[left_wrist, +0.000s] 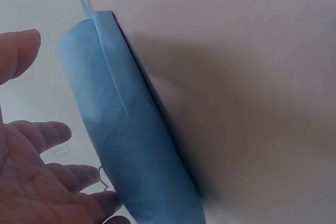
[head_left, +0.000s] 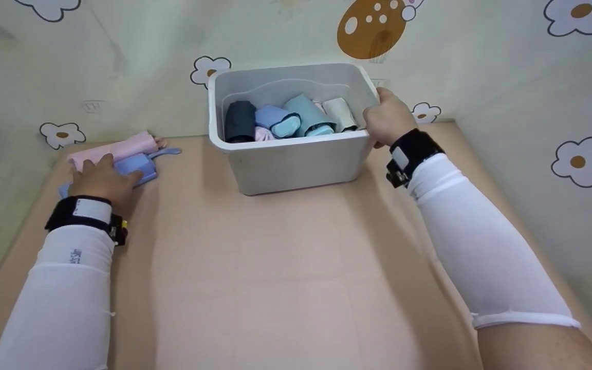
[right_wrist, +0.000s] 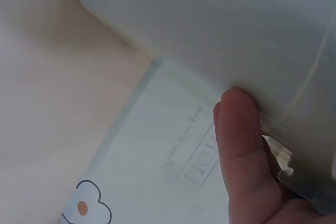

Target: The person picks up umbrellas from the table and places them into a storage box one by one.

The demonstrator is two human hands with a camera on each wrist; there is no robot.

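My left hand (head_left: 102, 181) is over a blue rolled fabric bundle (head_left: 136, 165), fingers spread and partly covering it. In the left wrist view, the bundle (left_wrist: 128, 114) has a lengthwise seam and a small loop at one end, with my fingertips right at its side. Just behind it lies a pink roll (head_left: 121, 149). My right hand (head_left: 391, 118) grips the right rim of a light grey plastic bin (head_left: 296, 167). The right wrist view shows my thumb (right_wrist: 239, 129) against the bin's outer wall (right_wrist: 199, 30).
Inside the bin are rolled bundles: a black one (head_left: 240, 121), a blue one (head_left: 270, 115), a teal one (head_left: 309, 113) and a whitish one (head_left: 339, 113). The beige table (head_left: 275, 267) meets a flower-printed sheet (head_left: 136, 67) at the back and sides.
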